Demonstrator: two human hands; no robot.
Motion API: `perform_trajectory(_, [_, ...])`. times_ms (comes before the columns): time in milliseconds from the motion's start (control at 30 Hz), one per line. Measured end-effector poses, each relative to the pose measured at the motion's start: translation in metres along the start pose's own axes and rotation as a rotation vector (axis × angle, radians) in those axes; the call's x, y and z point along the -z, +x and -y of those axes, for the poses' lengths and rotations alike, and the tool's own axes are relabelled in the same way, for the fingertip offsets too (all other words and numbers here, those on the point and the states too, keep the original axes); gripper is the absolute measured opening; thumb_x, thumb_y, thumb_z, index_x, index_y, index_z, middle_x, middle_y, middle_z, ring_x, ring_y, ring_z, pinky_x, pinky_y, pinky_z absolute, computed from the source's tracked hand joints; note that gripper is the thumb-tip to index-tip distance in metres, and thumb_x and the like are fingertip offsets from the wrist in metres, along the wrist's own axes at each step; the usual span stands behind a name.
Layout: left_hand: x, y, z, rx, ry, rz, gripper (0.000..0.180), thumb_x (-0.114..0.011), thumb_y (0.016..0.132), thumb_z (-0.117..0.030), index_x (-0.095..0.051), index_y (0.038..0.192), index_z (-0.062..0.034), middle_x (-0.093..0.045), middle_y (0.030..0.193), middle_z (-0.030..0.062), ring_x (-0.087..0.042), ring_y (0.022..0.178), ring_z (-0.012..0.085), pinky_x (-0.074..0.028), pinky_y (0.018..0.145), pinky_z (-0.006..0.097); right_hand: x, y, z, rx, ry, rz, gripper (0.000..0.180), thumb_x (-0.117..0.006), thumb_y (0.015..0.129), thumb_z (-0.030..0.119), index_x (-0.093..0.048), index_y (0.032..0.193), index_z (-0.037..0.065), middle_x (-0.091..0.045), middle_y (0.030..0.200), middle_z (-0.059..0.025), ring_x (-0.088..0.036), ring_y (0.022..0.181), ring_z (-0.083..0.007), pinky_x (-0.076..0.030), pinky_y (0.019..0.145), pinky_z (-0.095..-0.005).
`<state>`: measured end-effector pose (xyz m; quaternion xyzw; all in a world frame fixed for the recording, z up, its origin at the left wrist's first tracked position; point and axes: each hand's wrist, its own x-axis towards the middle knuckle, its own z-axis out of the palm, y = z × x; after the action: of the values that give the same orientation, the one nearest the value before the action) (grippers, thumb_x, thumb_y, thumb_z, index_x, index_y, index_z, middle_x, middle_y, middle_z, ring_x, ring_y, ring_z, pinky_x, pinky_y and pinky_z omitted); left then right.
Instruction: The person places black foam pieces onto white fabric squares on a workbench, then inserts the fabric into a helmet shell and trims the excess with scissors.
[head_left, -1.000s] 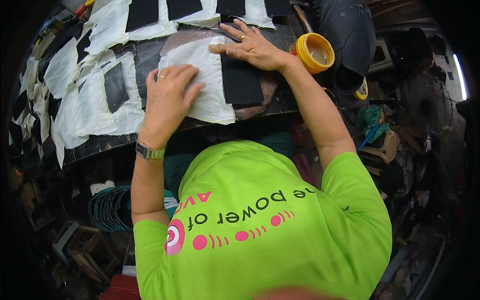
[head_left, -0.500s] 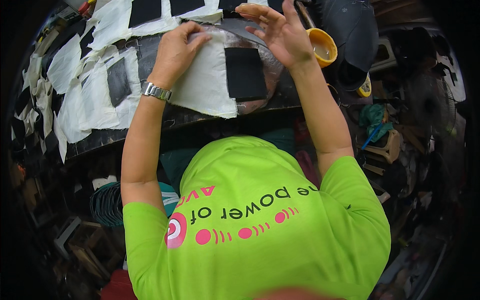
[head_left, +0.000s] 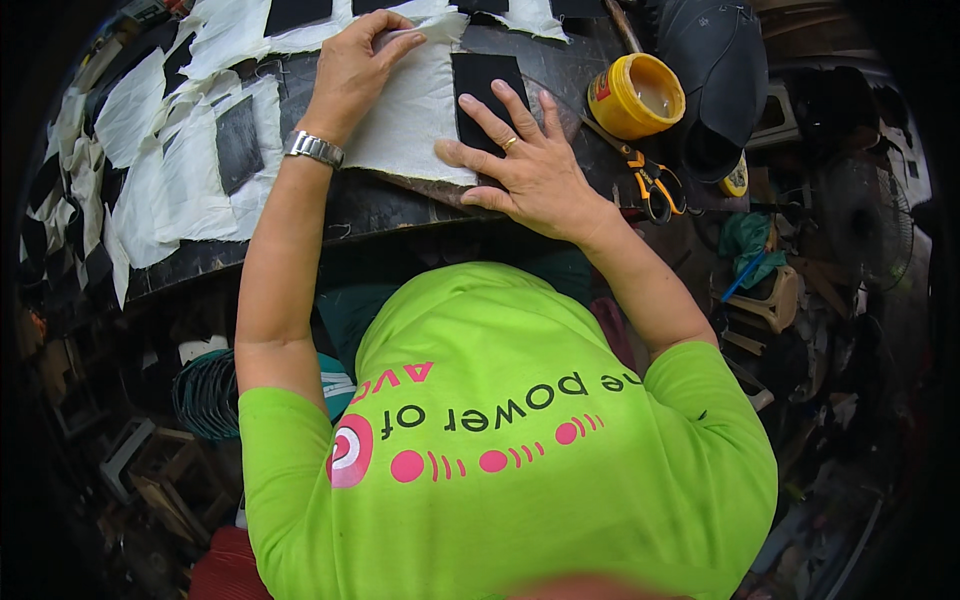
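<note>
My left hand [head_left: 352, 72], with a metal-banded watch at the wrist, pinches the far edge of a white cloth piece [head_left: 405, 125] between thumb and fingers. That cloth lies on the dark work table, its far end slightly raised at the pinch. Beside it on the right is a black square piece [head_left: 486, 72], partly covered by my right hand [head_left: 530, 170]. Palm down, this hand has its fingers spread over the square, while its thumb and a fingertip reach the cloth's near right edge.
A yellow tub [head_left: 618, 108] of pale paste and orange-handled scissors [head_left: 655, 185] sit on the right. Behind them are dark curved sheets [head_left: 705, 75]. White cloths with black pieces [head_left: 185, 195] cover the table's left. A fan [head_left: 868, 215] stands farther right.
My right hand has come down from above the table onto the black square, uncovering the scissors beside the tub. My left hand has shifted slightly farther away, still pinching the cloth.
</note>
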<state>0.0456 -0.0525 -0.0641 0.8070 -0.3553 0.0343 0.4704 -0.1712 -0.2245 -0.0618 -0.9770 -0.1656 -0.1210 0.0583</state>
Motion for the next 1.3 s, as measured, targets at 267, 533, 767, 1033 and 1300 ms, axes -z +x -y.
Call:
perform_trajectory(267, [-0.004,0.008,-0.007,-0.012,-0.025,-0.07,0.026,-0.079,0.092,-0.02,-0.075,0.112,-0.0044,-0.077,0.103,0.0057,-0.07,0.093,0.0121,-0.055,0.084,0.026,0.016,-0.003,-0.017,0.1,0.27,0.224,0.053,-0.05,0.097,0.065,-0.06,0.142,0.04,-0.024,0.169,-0.0098,-0.006,0.158,-0.0402,-0.002,0.121,-0.0679])
perform_trajectory(533, [0.037,-0.014,-0.056,-0.248,-0.277,-0.178,0.017,-0.077,0.089,-0.003,-0.072,0.105,-0.0023,-0.07,0.096,0.0049,-0.072,0.09,0.0139,-0.058,0.077,0.026,0.035,0.018,-0.025,-0.299,1.111,-0.494,0.1,-0.082,0.079,0.033,-0.028,0.163,0.019,-0.036,0.159,-0.0157,-0.036,0.145,-0.0311,-0.028,0.119,-0.0445])
perform_trajectory(767, [0.115,-0.001,-0.051,-0.37,-0.096,-0.322,0.022,-0.081,0.085,-0.004,-0.075,0.106,-0.0065,-0.07,0.09,0.0005,-0.066,0.077,0.009,-0.052,0.067,0.023,0.038,0.108,-0.014,-0.219,1.533,-0.177,0.105,-0.066,0.077,-0.011,-0.016,0.165,0.016,-0.049,0.143,-0.0092,-0.057,0.11,-0.0157,-0.049,0.097,-0.0291])
perform_trajectory(1033, [0.249,-0.011,-0.043,-0.376,0.636,-0.807,0.039,-0.081,0.09,-0.023,-0.07,0.125,-0.0084,-0.067,0.126,0.008,-0.062,0.115,0.022,-0.048,0.103,0.035,-0.038,0.348,-0.011,-0.191,1.58,-0.351,0.095,-0.065,0.075,-0.013,-0.028,0.158,0.01,-0.065,0.093,-0.0117,-0.063,0.067,-0.0141,-0.051,0.054,-0.0266])
perform_trajectory(1300, [0.194,-0.168,0.006,0.178,0.352,-0.459,0.024,-0.077,0.085,-0.003,-0.073,0.109,-0.0029,-0.068,0.114,0.0131,-0.065,0.109,0.0294,-0.049,0.097,0.037,-0.093,0.395,0.043,-0.125,0.193,-0.637,0.081,-0.068,0.086,0.001,-0.033,0.158,0.008,-0.052,0.146,-0.0259,-0.067,0.116,-0.0312,-0.054,0.095,-0.0328])
